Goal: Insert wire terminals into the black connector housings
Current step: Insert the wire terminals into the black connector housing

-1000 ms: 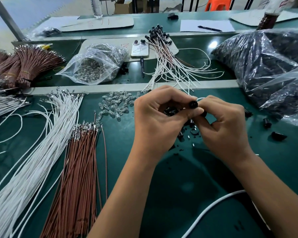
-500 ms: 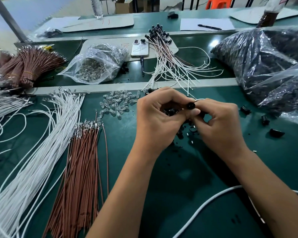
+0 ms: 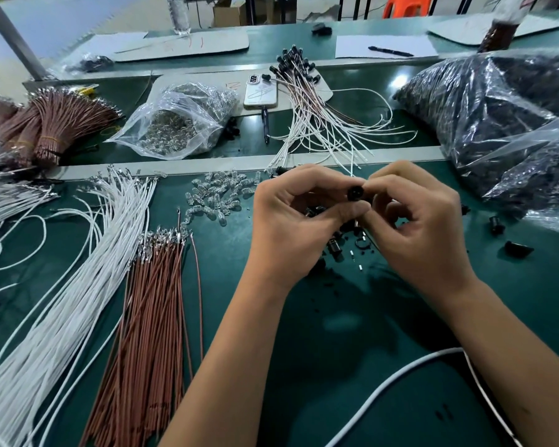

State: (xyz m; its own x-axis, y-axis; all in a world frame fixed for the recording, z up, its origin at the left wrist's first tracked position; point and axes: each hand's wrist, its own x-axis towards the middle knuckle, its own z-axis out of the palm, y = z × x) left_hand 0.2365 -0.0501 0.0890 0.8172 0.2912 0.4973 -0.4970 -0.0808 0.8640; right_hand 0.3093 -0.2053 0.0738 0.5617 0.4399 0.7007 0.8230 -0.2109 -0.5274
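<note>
Black connector housing (image 3: pixel 355 192), pinched between left hand (image 3: pixel 291 227) and right hand (image 3: pixel 423 221), has turned open-end up, ready for terminal insertion.

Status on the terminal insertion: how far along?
Done: a fan of finished leads with black housings lies beyond the hands. In hand: left hand and right hand pinch one black housing. Left: large loose piles of white wires and brown wires.
</note>
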